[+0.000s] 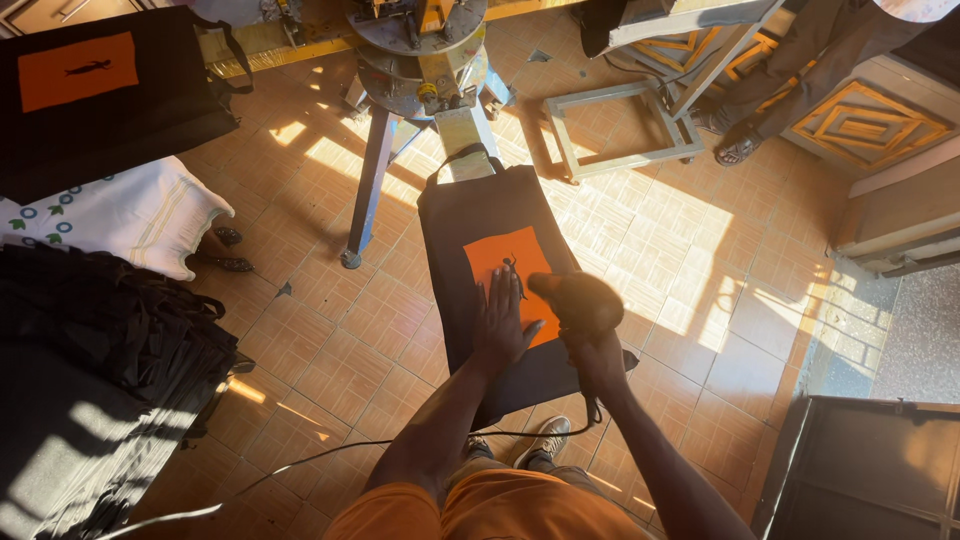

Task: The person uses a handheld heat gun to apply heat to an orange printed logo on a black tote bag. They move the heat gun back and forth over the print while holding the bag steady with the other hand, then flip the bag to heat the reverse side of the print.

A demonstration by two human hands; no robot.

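A: How is the black bag placed?

B: It is stretched flat over a narrow board that reaches from the round printing stand toward the near side, in the middle of the scene. Its handle is turned to the far end, toward the stand. In this way the cloth is kept smooth and the orange patch with a small dark figure is presented upward.

A: And what is done by the left hand?

B: It is laid flat on the near part of the orange patch, with the fingers spread and pointing to the far side. It seems the cloth is held still by this pressure, but this is only judged.

A: The right hand?

B: It is closed around the handle of a brown blower, shaped like a hair dryer. The nozzle is turned to the patch, just right of the left hand, probably so that the air is sent onto the printed area. A thin cable is led from it down across the tiled floor to the near left.

A: What is kept around?

B: On the far left, another black bag with an orange patch is laid out. A pile of dark bags is stored on the left, near at hand. A wooden frame is left on the floor on the far right.
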